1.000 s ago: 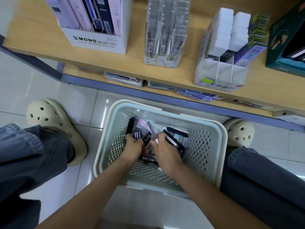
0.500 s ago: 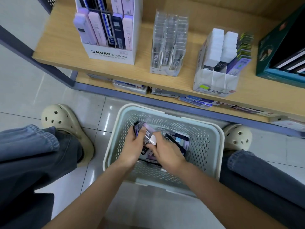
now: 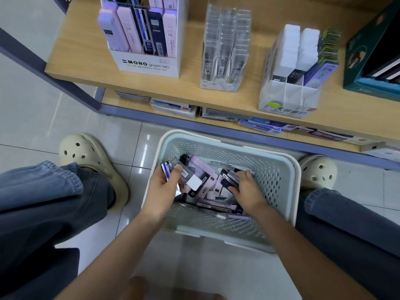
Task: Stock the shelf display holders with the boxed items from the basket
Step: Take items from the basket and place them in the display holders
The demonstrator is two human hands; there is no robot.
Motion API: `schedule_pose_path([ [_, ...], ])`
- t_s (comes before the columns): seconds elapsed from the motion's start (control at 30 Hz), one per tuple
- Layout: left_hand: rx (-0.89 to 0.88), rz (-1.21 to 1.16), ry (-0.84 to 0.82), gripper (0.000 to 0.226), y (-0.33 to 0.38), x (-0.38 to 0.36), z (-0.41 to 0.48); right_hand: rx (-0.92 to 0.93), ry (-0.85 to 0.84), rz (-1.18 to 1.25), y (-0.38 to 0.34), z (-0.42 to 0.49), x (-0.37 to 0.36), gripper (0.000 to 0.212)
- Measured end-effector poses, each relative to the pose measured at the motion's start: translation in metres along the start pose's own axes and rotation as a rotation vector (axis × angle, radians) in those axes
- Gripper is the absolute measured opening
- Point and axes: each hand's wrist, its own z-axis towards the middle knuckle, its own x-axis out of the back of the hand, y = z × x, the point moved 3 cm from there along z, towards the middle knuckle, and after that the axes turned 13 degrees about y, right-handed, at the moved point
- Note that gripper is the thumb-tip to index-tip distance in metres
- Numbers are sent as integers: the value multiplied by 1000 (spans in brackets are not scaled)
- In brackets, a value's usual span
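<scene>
1. Pale blue plastic basket (image 3: 279,180) stood on the floor tiles (image 3: 32,118) between the person's feet, boxed items (image 3: 207,180) heaped inside.
2. Left hand (image 3: 164,189) gripped several slim boxes (image 3: 186,174) at the heap's 9 o'clock side.
3. Right hand (image 3: 245,189) closed on a dark box (image 3: 229,180) (3 o'clock side).
4. Display holders (image 3: 149,63) stood on the wooden shelf (image 3: 190,87) at 12 o'clock.
</scene>
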Motion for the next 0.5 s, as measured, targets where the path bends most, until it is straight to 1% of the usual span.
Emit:
schedule_pose_path([
  [0.17,34,4,-31,10,0,2,2,27,-22,-99,4,3,-9,50],
  [0.23,59,7,-46,14,-1,0,1,42,-46,-144,3,5,-10,51],
  [0.33,82,21,-78,19,0,-3,-2,24,-132,-184,3,10,-10,55],
  [0.4,95,30,-102,17,3,-5,-5,46,-152,-171,1,13,-10,47],
  [0.43,99,32,-110,17,4,-6,-6,73,-150,-173,0,14,-9,42],
  [0.5,101,34,-108,14,6,-6,-8,116,-127,-141,-4,14,-5,38],
])
